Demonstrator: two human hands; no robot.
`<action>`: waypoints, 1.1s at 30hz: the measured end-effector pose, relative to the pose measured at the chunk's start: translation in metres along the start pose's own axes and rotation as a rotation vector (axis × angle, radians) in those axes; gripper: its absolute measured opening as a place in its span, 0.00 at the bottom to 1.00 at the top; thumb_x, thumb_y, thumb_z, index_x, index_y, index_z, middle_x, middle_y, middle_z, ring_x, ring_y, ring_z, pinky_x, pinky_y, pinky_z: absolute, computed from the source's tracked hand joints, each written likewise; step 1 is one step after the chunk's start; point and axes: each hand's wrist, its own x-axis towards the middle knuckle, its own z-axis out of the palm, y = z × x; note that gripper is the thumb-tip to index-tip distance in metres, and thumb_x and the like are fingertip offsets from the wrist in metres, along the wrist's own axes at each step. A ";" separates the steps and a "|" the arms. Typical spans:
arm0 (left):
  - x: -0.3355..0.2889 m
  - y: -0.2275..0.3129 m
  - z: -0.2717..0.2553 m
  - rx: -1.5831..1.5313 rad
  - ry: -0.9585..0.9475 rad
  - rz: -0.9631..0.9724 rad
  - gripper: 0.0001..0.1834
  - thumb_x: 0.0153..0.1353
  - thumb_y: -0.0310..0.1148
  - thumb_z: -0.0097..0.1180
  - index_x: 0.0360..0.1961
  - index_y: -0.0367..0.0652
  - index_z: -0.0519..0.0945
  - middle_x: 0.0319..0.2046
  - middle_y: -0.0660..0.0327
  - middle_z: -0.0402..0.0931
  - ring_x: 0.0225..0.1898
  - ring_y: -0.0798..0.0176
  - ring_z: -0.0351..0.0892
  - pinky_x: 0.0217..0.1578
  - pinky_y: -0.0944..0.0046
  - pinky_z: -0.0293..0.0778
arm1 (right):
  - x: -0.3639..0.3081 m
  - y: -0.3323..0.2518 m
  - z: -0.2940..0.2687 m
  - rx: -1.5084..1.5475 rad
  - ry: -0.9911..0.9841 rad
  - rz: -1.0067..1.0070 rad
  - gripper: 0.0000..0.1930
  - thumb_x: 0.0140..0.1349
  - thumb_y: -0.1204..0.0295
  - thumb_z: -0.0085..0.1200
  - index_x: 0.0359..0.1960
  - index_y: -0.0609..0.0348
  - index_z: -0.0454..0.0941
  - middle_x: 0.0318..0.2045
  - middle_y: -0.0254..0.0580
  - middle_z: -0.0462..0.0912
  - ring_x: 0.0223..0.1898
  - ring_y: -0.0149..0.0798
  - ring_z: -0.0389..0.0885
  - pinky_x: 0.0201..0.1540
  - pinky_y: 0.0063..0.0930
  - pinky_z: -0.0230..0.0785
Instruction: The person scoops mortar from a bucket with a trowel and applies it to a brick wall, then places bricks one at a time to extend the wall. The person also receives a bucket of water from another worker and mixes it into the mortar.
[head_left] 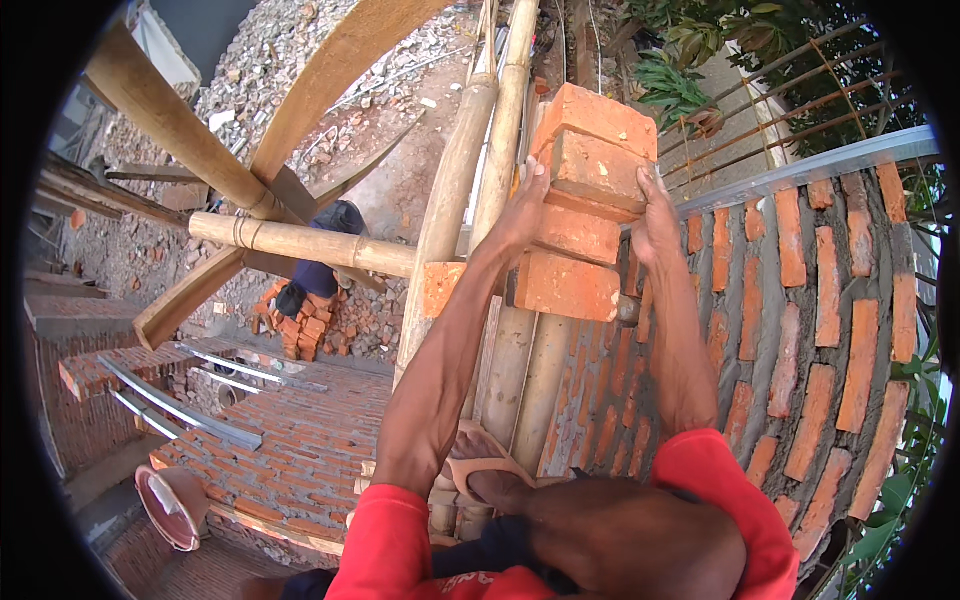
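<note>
An orange brick is held between my two hands, one at each end. My left hand presses its left end, fingers along the side. My right hand closes on the right end, thumb near the top edge. Another brick lies beyond it, touching or very close. Nearer to me are more bricks, one just below the held one and another nearest my body. Whether the held brick is lifted or rests among the others I cannot tell.
Bamboo poles run beneath and beside the bricks; my sandalled foot rests on them. A brick wall with mortar joints rises at right. Far below, a person in dark clothes bends by a brick pile. A bucket stands lower left.
</note>
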 end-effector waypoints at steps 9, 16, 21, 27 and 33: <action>-0.185 -0.051 -0.216 -0.007 1.035 0.304 0.36 0.75 0.43 0.49 0.74 0.29 0.55 0.70 0.40 0.63 0.72 0.48 0.62 0.70 0.54 0.59 | -0.091 0.053 -0.009 -0.754 0.234 -0.292 0.40 0.76 0.45 0.40 0.76 0.68 0.52 0.73 0.67 0.59 0.73 0.60 0.61 0.72 0.46 0.60; -0.287 -0.134 -0.333 -0.206 1.636 -0.204 0.42 0.60 0.32 0.64 0.71 0.29 0.58 0.65 0.39 0.68 0.66 0.47 0.70 0.64 0.53 0.68 | -0.077 0.109 0.000 -1.640 0.115 -0.313 0.37 0.78 0.47 0.33 0.75 0.66 0.57 0.74 0.66 0.56 0.74 0.62 0.57 0.74 0.47 0.53; -0.308 -0.193 -0.336 -0.350 1.771 -0.438 0.48 0.54 0.28 0.70 0.71 0.31 0.54 0.61 0.44 0.68 0.60 0.51 0.72 0.59 0.53 0.71 | -0.074 0.113 0.003 -1.528 0.100 -0.340 0.36 0.78 0.47 0.33 0.75 0.66 0.57 0.74 0.66 0.56 0.74 0.62 0.57 0.74 0.47 0.53; -0.322 -0.241 -0.341 -0.642 1.738 -0.457 0.59 0.53 0.28 0.74 0.75 0.33 0.42 0.70 0.42 0.56 0.67 0.46 0.67 0.66 0.44 0.66 | -0.086 0.112 0.009 -1.406 0.113 -0.343 0.36 0.79 0.48 0.33 0.75 0.66 0.57 0.75 0.65 0.56 0.74 0.62 0.57 0.74 0.46 0.53; -0.340 -0.251 -0.348 -0.889 1.780 -0.437 0.65 0.53 0.34 0.76 0.78 0.43 0.36 0.76 0.44 0.45 0.74 0.38 0.55 0.69 0.33 0.61 | -0.097 0.094 0.005 -1.336 0.077 -0.361 0.36 0.79 0.48 0.33 0.75 0.66 0.57 0.75 0.65 0.57 0.74 0.61 0.57 0.74 0.46 0.53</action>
